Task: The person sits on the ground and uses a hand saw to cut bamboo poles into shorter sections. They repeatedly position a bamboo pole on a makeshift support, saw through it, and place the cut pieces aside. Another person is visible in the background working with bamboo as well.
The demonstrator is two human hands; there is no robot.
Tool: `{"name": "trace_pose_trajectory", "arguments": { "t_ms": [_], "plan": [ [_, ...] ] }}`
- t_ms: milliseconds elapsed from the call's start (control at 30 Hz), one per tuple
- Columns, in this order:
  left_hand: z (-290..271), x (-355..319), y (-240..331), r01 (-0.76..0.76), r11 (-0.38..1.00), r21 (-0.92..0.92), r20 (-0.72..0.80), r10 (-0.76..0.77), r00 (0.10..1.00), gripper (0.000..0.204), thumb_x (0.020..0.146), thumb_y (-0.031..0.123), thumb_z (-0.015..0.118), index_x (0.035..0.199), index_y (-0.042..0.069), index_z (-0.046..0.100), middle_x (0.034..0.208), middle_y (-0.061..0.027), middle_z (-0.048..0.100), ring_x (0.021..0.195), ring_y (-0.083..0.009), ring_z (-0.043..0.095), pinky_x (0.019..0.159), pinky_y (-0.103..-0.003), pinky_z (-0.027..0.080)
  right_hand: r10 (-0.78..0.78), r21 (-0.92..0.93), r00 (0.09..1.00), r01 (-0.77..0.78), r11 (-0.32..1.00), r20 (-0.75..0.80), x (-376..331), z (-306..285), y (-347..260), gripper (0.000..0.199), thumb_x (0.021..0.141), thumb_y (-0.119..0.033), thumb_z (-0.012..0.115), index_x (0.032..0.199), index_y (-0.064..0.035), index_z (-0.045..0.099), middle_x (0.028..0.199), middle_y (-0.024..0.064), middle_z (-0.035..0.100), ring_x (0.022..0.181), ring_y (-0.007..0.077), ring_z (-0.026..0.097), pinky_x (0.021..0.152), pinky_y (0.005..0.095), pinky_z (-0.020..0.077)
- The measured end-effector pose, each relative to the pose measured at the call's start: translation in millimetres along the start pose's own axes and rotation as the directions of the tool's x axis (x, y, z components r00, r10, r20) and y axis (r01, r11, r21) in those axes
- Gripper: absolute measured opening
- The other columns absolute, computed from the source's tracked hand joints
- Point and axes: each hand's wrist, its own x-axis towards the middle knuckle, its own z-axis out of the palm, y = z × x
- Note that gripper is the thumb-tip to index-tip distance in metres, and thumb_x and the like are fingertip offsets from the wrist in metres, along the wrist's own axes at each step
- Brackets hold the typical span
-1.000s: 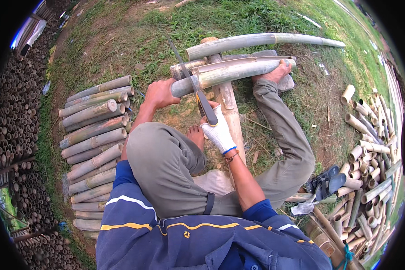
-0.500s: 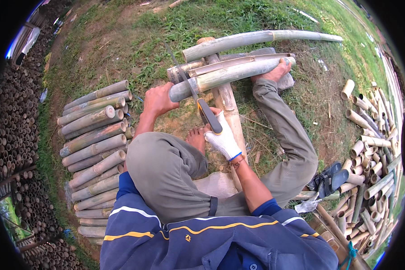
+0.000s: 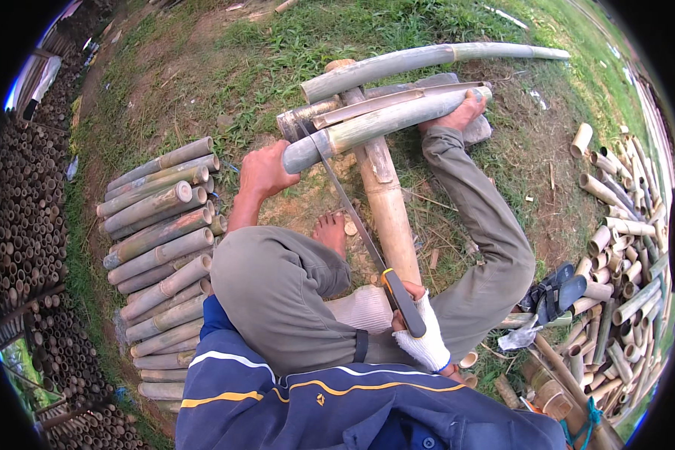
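Observation:
My bare left hand is closed round the near-left end of a bamboo pole, which lies slanted over a wooden support post. In my right hand, which wears a white knit glove, is the black and yellow handle of a handsaw. The saw's long blade slants up and left, its far part lying across the pole just right of my left hand. My right foot presses on the pole's far-right end. Whether the blade has cut into the bamboo, I cannot tell.
Behind the pole lie a split bamboo piece and a longer bamboo pole. Cut bamboo lengths are stacked at left. More short pieces are heaped at right, beside black sandals.
My right hand has drawn the saw back toward my body and to the right, so more blade shows on the near side. The left hand, foot and pole stay in place.

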Motion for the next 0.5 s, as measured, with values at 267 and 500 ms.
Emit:
{"name": "trace_pose_trajectory", "arguments": {
  "t_ms": [267,500],
  "plan": [
    [5,8,17,-0.045,0.999,0.001,-0.060,0.045,0.997,0.067,0.072,0.043,0.088,0.132,0.017,0.074,0.111,-0.0159,0.083,0.102,-0.0385,0.080,0.093,-0.051,0.062,-0.039,0.218,0.999,0.043,0.975,-0.022,262,72,1,0.057,0.092,-0.003,0.072,0.145,-0.0062,0.053,0.121,0.0097,0.066,0.103,0.0168,0.066,0.094,0.0322,0.0544],
    [-1,-6,2,0.010,1.000,-0.003,-0.022,-0.010,1.000,0.070,0.072,0.043,0.088,0.134,0.014,0.073,0.116,-0.0167,0.082,0.104,-0.0375,0.079,0.096,-0.050,0.062,-0.006,-0.004,1.000,0.006,1.000,-0.017,15,9,6,0.068,0.087,0.000,0.070,0.152,-0.0059,0.052,0.134,0.0167,0.066,0.122,0.0303,0.070,0.108,0.0384,0.0530]
  ]
}}
